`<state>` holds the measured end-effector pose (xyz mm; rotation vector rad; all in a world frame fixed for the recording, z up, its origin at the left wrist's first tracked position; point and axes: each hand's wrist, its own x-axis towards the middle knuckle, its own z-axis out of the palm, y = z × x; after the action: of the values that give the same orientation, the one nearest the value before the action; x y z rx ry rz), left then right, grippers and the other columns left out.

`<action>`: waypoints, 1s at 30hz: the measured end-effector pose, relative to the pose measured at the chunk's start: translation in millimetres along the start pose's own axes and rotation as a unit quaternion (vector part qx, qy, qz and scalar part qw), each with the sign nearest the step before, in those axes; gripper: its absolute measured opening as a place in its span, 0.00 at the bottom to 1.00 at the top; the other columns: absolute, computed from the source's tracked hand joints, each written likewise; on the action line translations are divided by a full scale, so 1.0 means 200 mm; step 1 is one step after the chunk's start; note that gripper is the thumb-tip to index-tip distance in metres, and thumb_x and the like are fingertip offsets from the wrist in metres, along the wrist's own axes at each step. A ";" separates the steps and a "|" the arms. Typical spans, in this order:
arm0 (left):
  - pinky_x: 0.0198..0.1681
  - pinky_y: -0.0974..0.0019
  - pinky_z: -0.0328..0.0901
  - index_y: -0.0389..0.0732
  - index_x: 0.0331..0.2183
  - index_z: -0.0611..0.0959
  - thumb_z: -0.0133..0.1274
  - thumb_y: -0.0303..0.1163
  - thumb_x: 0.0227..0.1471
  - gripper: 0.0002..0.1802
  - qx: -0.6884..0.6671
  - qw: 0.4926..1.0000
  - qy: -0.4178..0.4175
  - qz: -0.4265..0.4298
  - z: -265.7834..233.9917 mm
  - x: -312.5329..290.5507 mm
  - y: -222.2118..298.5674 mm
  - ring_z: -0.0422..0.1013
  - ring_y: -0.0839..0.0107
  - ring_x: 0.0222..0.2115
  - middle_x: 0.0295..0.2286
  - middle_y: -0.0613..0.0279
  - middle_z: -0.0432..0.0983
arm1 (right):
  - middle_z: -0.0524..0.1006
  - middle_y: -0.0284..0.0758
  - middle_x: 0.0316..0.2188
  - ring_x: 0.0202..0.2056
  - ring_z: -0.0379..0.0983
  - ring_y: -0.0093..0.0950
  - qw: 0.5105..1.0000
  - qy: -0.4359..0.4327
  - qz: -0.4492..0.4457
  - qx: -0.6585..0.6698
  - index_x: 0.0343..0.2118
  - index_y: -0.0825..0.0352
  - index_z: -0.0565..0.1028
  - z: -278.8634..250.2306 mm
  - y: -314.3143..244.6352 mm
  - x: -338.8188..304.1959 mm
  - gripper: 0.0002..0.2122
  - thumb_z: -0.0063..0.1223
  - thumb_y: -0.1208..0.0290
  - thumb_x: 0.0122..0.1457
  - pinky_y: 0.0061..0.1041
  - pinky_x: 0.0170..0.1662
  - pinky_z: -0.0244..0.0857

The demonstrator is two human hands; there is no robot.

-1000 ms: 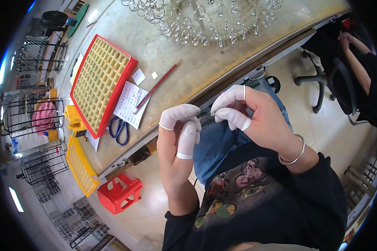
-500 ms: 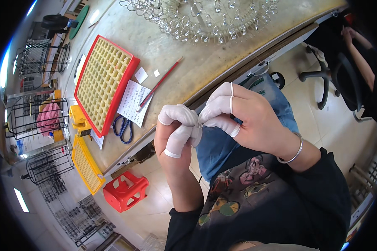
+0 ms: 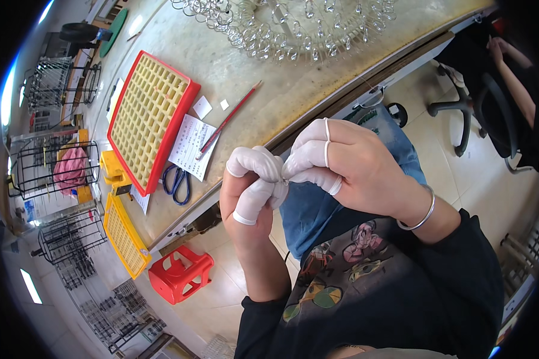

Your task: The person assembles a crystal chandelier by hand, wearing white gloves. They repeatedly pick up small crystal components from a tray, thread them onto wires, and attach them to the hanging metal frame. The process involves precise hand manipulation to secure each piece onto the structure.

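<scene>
Meeting just off the front edge of the bench (image 3: 227, 66), the left hand (image 3: 241, 190) and right hand (image 3: 356, 164) clamp their fingers around one tiny shiny piece (image 3: 285, 181), mostly hidden in the pinch. White covers (image 3: 308, 155) sheathe the fingers, three showing on the right! Writing next: one white sheet (image 3: 190, 140), its dark lines too small to read, beside one red tray (image 3: 193, 94). One red pencil (image 3: 229, 119) crosses the sheet's edge; two paper scraps (image 3: 202, 107) lie near. One pair of scissors (image 3: 187, 188) sits toward the front edge, clear loops (image 3: 308, 57) farther right.
</scene>
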<state>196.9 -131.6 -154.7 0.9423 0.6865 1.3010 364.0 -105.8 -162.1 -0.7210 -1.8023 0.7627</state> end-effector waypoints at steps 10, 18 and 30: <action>0.19 0.77 0.50 0.34 0.31 0.68 0.40 0.19 0.43 0.08 0.035 0.999 -0.034 0.006 -0.03 -0.01 0.00 0.56 0.78 0.20 0.25 0.61 0.63 | 0.69 0.33 0.25 0.28 0.68 0.33 0.999 -0.018 -0.027 -0.028 0.26 0.65 0.72 0.00 0.00 0.01 0.05 0.55 0.76 0.45 0.30 0.31 0.62; 0.24 0.78 0.53 0.35 0.29 0.70 0.41 0.18 0.40 0.09 0.118 0.993 -0.019 -0.014 -0.01 -0.03 0.04 0.58 0.79 0.23 0.25 0.62 0.64 | 0.69 0.33 0.26 0.29 0.68 0.34 0.998 -0.053 -0.028 -0.038 0.26 0.65 0.72 -0.02 0.01 0.01 0.05 0.55 0.76 0.44 0.31 0.31 0.62; 0.28 0.76 0.55 0.35 0.27 0.72 0.41 0.17 0.40 0.08 0.181 0.983 0.001 -0.016 -0.02 -0.07 0.07 0.61 0.77 0.26 0.25 0.62 0.66 | 0.72 0.31 0.26 0.27 0.68 0.32 0.993 -0.071 -0.057 -0.070 0.27 0.63 0.73 0.00 0.00 0.02 0.11 0.59 0.80 0.37 0.28 0.30 0.62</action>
<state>183.7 -144.6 -145.0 1.2180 0.9562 1.1685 362.7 -102.2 -159.1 -0.6614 -2.0234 0.6280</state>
